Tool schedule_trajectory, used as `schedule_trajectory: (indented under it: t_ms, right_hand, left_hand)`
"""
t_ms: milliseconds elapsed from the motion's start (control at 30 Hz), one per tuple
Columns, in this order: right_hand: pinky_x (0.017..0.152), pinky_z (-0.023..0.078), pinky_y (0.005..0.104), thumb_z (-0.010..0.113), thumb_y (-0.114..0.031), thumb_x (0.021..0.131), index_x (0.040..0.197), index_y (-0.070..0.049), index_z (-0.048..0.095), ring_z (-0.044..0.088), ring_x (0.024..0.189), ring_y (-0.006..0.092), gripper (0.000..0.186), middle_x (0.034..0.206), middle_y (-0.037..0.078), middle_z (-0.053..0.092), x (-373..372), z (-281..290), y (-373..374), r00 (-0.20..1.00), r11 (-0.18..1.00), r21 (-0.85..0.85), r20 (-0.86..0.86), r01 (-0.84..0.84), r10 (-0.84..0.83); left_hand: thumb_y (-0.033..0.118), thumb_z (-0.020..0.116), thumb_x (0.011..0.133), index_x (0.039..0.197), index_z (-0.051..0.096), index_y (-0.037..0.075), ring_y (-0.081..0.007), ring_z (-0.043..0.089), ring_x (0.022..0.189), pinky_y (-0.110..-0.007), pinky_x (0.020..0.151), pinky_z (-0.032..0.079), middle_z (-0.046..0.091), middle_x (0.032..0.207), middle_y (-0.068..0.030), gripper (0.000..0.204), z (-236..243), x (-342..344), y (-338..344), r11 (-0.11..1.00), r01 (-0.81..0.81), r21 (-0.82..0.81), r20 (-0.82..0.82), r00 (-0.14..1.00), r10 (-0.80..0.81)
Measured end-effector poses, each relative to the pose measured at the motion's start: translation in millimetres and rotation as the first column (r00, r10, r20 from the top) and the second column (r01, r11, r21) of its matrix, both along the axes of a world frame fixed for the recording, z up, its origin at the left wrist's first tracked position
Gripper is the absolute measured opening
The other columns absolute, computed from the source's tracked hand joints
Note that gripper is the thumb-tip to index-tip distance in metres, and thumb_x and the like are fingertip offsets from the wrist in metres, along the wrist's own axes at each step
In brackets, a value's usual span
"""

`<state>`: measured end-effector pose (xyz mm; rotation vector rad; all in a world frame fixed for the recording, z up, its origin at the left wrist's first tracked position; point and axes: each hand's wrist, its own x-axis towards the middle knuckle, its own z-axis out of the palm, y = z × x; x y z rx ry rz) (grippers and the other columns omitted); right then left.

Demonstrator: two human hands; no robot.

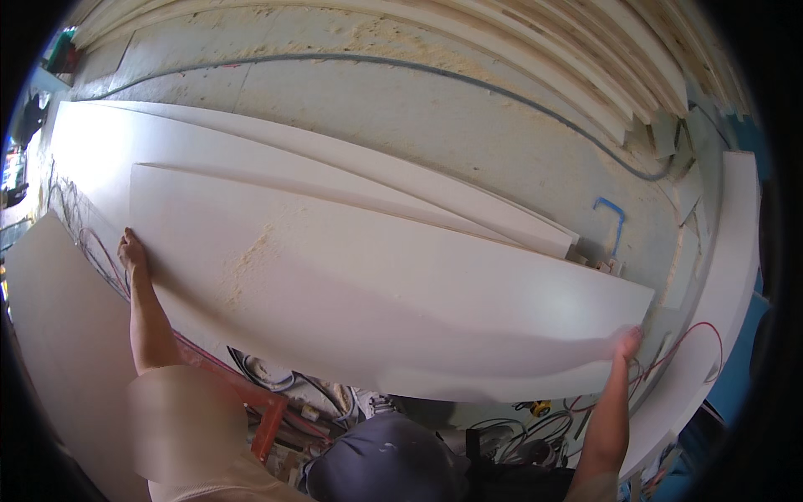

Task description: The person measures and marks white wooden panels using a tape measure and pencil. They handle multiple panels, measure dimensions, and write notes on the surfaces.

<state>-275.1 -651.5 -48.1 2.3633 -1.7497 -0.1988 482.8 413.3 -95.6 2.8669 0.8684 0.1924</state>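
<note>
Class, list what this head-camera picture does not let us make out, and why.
All in the head view:
Top white panel: underside, facing away from the camera.
Lower white panels: mostly covered by the top one.
Right hand: exact finger placement, too small and indistinct.
Stacked boards: full extent, cut off by the upper edge.

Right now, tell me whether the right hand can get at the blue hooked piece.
Probably not: the right hand is busy holding the right end of the top white board, and the blue hooked piece lies beyond that board's far edge.
</note>
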Motion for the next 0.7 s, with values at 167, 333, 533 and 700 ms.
schedule_trajectory:
  t_ms: [167, 333, 533, 700]
  right_hand:
    - [0.103, 0.044, 0.046, 0.054, -0.023, 0.09, 0.108, -0.004, 0.069, 0.058, 0.115, 0.0357, 0.03, 0.118, 0.019, 0.065, 27.5, -21.1, 22.0, 0.96, 0.992, 0.022, -0.249, -0.124, 0.125]
    - [0.092, 0.051, 0.045, 0.052, -0.025, 0.09, 0.098, -0.007, 0.066, 0.061, 0.107, 0.0354, 0.024, 0.109, 0.015, 0.066, 117.2, 7.2, 53.5, 0.986, 0.987, 0.008, -0.055, -0.159, 0.159]
    - [0.093, 0.049, 0.0486, 0.049, -0.029, 0.097, 0.116, -0.001, 0.056, 0.061, 0.108, 0.0411, 0.034, 0.117, 0.023, 0.062, 85.2, 60.3, 60.2, 0.931, 0.916, 0.323, 0.344, -0.238, 0.121]
    - [0.084, 0.051, 0.0481, 0.058, -0.02, 0.092, 0.114, 0.0, 0.054, 0.065, 0.099, 0.0389, 0.029, 0.102, 0.023, 0.066, 16.7, 109.8, 113.3, 0.843, 0.876, 0.299, 0.504, -0.378, 0.191]
  left_hand:
    - [0.026, 0.048, 0.101, 0.132, 0.059, 0.006, -0.0286, 0.059, 0.119, -0.04, 0.102, 0.047, 0.063, 0.129, -0.0136, 0.038, -51.2, 17.1, 76.7, 0.704, 0.58, 0.41, 0.064, 0.752, -0.656]
    - [0.044, 0.047, 0.1, 0.146, 0.04, 0.014, -0.0356, 0.037, 0.137, -0.053, 0.113, 0.029, 0.044, 0.146, -0.0157, 0.055, -30.4, -18.3, 66.2, 0.439, 0.628, 0.643, -0.307, 0.736, -0.604]
    - [0.043, 0.041, 0.105, 0.153, 0.03, 0.018, -0.035, 0.026, 0.147, -0.053, 0.12, 0.023, 0.033, 0.158, -0.0092, 0.056, -44.0, -53.3, -68.2, 0.563, 0.655, 0.505, -0.427, 0.756, -0.496]
    - [0.041, 0.039, 0.105, 0.155, 0.026, 0.015, -0.0302, 0.024, 0.148, -0.047, 0.117, 0.028, 0.028, 0.16, -0.0106, 0.058, -49.2, -107.7, -218.4, 0.871, 0.491, -0.011, -0.198, 0.853, -0.483]
